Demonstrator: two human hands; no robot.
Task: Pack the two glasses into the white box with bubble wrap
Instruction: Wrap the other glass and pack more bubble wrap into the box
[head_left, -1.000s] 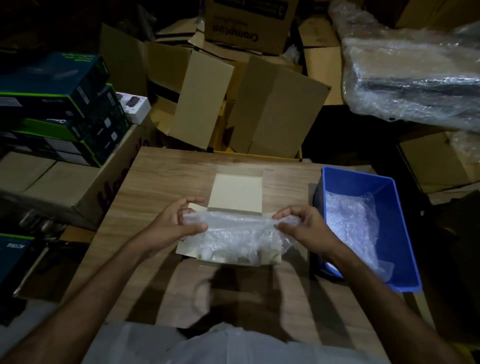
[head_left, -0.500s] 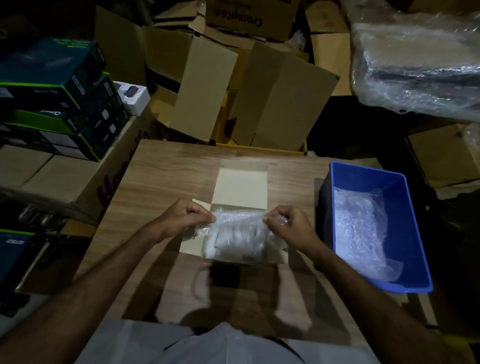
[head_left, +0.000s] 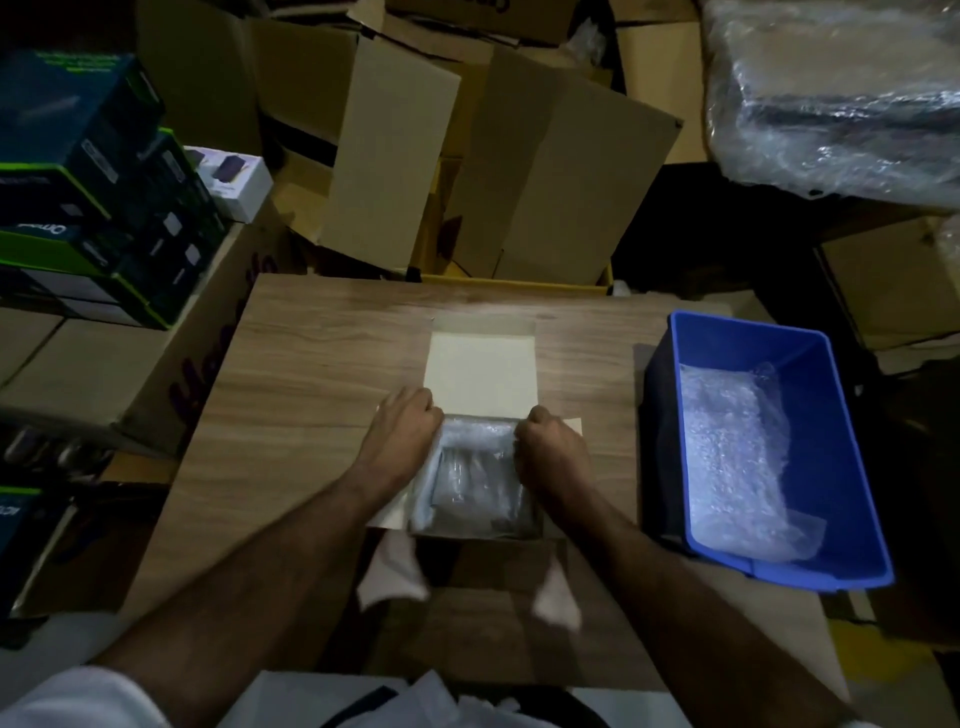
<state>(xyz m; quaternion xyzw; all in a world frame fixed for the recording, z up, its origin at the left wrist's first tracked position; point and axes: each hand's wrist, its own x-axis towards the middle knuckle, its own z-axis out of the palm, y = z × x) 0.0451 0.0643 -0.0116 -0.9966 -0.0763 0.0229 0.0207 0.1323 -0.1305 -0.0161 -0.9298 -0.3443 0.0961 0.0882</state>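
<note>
The white box (head_left: 480, 371) stands open in the middle of the wooden table (head_left: 311, 374), its lid flap lying flat toward the far side. Bubble wrap (head_left: 475, 470) fills the box's inside, and a dim shape, possibly glass, shows through it. My left hand (head_left: 402, 434) is curled at the box's left edge, fingers tucked into the wrap. My right hand (head_left: 553, 449) is curled at the right edge, fingers likewise down in the wrap. The glasses themselves are not clearly visible.
A blue plastic bin (head_left: 831, 415) with more bubble wrap (head_left: 743, 457) sits at the table's right. Brown cardboard cartons (head_left: 545, 171) crowd behind the table. Dark green-trimmed boxes (head_left: 88, 182) are stacked at left, and a plastic-wrapped bundle (head_left: 841, 88) lies at upper right.
The sheet of bubble wrap I held stretched above the box has gone down into it. Both hands moved inward and down, now pushing the wrap in at the box's sides.
</note>
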